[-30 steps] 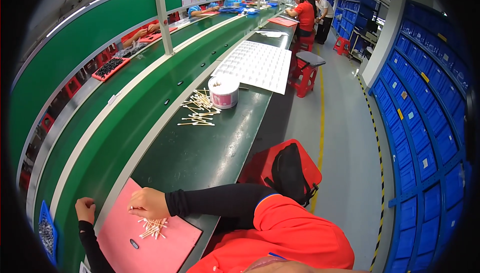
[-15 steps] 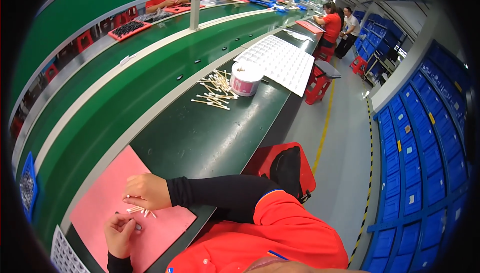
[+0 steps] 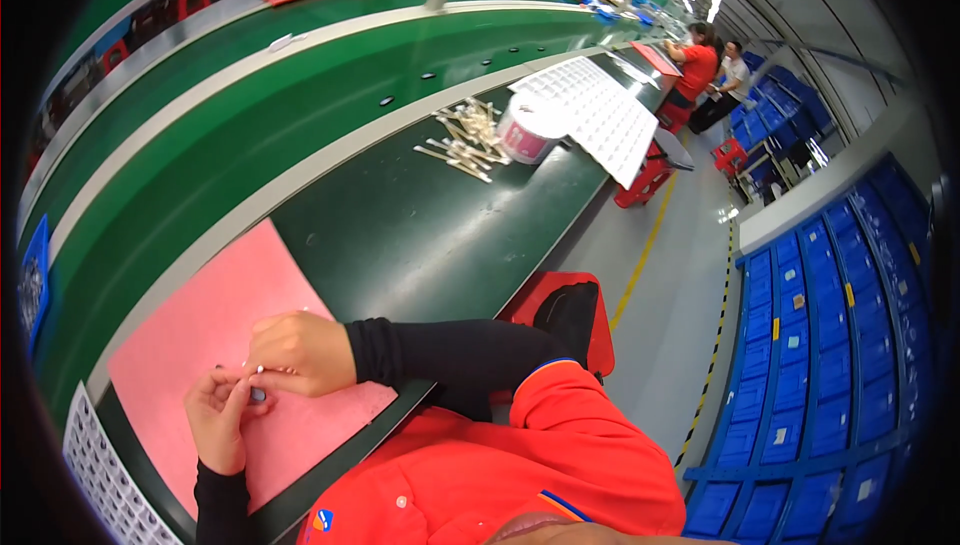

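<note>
My left hand (image 3: 216,417) is closed, pinching a small dark grey piece (image 3: 258,395) between thumb and fingers over the pink mat (image 3: 190,315). My right hand (image 3: 300,353) is also closed and meets it from the right. From its fingers pokes the white tip of a cotton swab (image 3: 260,369), close against the left fingertips. Most of the swab is hidden by the fingers. Beyond the mat, on the dark green table, lies a loose heap of cotton swabs (image 3: 465,140). A round white and pink tub (image 3: 530,128) stands beside the heap.
A white tray with rows of pockets (image 3: 600,110) lies past the tub. Another pocketed tray (image 3: 115,470) is at the lower left. The green conveyor (image 3: 250,160) runs alongside, carrying small dark pieces. A red stool (image 3: 597,337) stands at right, before blue bins (image 3: 800,345). Other people work farther off.
My two hands have come together, bringing the swab tip to the grey piece. The loose swabs on the mat are now hidden behind my right hand. The view has tilted somewhat.
</note>
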Available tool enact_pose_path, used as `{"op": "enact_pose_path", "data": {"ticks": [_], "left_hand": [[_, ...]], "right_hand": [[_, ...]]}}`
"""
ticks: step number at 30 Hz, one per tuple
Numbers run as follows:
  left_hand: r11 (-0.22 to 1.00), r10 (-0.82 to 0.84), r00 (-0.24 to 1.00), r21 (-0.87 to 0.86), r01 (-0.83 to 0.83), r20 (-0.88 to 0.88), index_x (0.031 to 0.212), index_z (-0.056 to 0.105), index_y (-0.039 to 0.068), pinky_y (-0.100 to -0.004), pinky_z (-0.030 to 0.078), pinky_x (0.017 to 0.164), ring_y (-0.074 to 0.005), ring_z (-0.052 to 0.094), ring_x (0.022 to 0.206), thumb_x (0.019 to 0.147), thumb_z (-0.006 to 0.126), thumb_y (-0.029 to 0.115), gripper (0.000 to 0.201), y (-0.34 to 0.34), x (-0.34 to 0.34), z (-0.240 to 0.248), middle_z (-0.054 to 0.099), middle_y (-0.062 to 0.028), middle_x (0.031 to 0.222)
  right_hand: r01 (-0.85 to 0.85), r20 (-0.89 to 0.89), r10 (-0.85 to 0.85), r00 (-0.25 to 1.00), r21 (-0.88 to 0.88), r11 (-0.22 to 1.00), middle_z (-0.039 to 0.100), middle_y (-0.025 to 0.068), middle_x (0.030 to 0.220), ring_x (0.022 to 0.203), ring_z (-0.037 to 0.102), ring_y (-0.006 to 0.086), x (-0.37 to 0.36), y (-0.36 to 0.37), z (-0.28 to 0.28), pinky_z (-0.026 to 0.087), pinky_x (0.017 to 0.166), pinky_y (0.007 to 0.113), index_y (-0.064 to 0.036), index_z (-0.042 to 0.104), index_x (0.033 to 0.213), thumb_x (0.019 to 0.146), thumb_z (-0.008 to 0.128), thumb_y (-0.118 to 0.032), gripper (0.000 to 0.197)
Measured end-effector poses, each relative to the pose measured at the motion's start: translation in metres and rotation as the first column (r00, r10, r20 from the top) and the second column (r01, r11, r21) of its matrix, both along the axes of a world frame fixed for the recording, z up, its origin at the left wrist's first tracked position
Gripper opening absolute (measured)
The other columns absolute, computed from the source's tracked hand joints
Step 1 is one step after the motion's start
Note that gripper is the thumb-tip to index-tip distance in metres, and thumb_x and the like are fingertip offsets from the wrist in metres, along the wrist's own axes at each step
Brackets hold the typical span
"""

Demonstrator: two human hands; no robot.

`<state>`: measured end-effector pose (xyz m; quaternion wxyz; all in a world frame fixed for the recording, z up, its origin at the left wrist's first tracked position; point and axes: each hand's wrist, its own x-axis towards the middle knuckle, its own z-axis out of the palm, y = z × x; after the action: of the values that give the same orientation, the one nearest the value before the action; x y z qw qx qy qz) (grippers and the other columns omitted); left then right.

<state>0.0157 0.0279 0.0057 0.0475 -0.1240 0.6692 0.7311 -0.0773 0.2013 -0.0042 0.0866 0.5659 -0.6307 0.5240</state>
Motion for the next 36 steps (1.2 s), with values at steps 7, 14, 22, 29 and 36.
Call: {"op": "enact_pose_path", "data": {"ticks": [7, 14, 22, 29, 36], "left_hand": [[0.992, -0.113, 0.993, 0.051, 0.116, -0.043, 0.093, 0.056, -0.005, -0.025, 0.054, 0.063, -0.0178, 0.064, 0.073, 0.087, 0.057, 0.007, 0.014, -0.005, -0.01, 0.001, 0.063, -0.0122, 0.084], [0.987, -0.04, 0.999, 0.155, 0.035, 0.028, 0.09, 0.055, -0.006, -0.0257, 0.055, 0.064, -0.0182, 0.064, 0.075, 0.086, 0.054, 0.004, 0.011, -0.011, 0.002, -0.002, 0.063, -0.0138, 0.082], [0.984, -0.071, 0.997, 0.167, 0.067, 0.02, 0.091, 0.055, -0.002, -0.0247, 0.055, 0.064, -0.0158, 0.064, 0.075, 0.087, 0.054, 0.004, 0.008, -0.011, 0.002, -0.005, 0.063, -0.0101, 0.085], [0.989, -0.054, 0.998, 0.135, 0.056, -0.016, 0.086, 0.055, -0.006, -0.025, 0.056, 0.062, -0.0153, 0.064, 0.071, 0.084, 0.054, 0.001, 0.007, -0.009, -0.001, -0.004, 0.062, -0.0106, 0.076], [0.991, -0.105, 0.994, 0.084, 0.106, -0.016, 0.089, 0.055, -0.003, -0.024, 0.055, 0.063, -0.0151, 0.064, 0.076, 0.087, 0.056, 0.005, 0.008, -0.012, 0.0, -0.006, 0.063, -0.0096, 0.085]], "right_hand": [[0.008, -0.009, -0.007, 1.0, 0.118, 0.993, 0.063, 0.0111, 0.079, 0.072, 0.06, 0.0299, -0.006, 0.008, 0.006, 0.048, 0.084, 0.042, -0.0017, 0.063, 0.095, 0.072, 0.062, -0.002, 0.023], [-0.058, 0.108, 0.028, 0.994, 0.28, 0.958, 0.06, 0.0082, 0.069, 0.059, 0.054, 0.0169, 0.007, -0.001, 0.016, 0.043, 0.047, 0.026, 0.0029, 0.062, 0.085, 0.078, 0.057, 0.007, 0.01], [-0.107, 0.08, 0.093, 0.992, 0.194, 0.975, 0.059, 0.0084, 0.069, 0.06, 0.053, 0.0208, 0.01, -0.003, 0.016, 0.041, 0.054, 0.03, 0.0023, 0.061, 0.082, 0.075, 0.059, 0.007, 0.009], [-0.131, 0.03, 0.128, 0.991, 0.252, 0.959, 0.059, 0.0088, 0.07, 0.06, 0.053, 0.0229, 0.007, -0.006, 0.012, 0.041, 0.056, 0.031, 0.0013, 0.059, 0.078, 0.075, 0.06, 0.006, 0.006], [-0.179, 0.036, 0.175, 0.984, 0.255, 0.95, 0.059, 0.0086, 0.069, 0.06, 0.054, 0.0225, 0.003, -0.005, 0.013, 0.042, 0.056, 0.031, 0.0013, 0.06, 0.079, 0.076, 0.06, 0.005, 0.004]]}}
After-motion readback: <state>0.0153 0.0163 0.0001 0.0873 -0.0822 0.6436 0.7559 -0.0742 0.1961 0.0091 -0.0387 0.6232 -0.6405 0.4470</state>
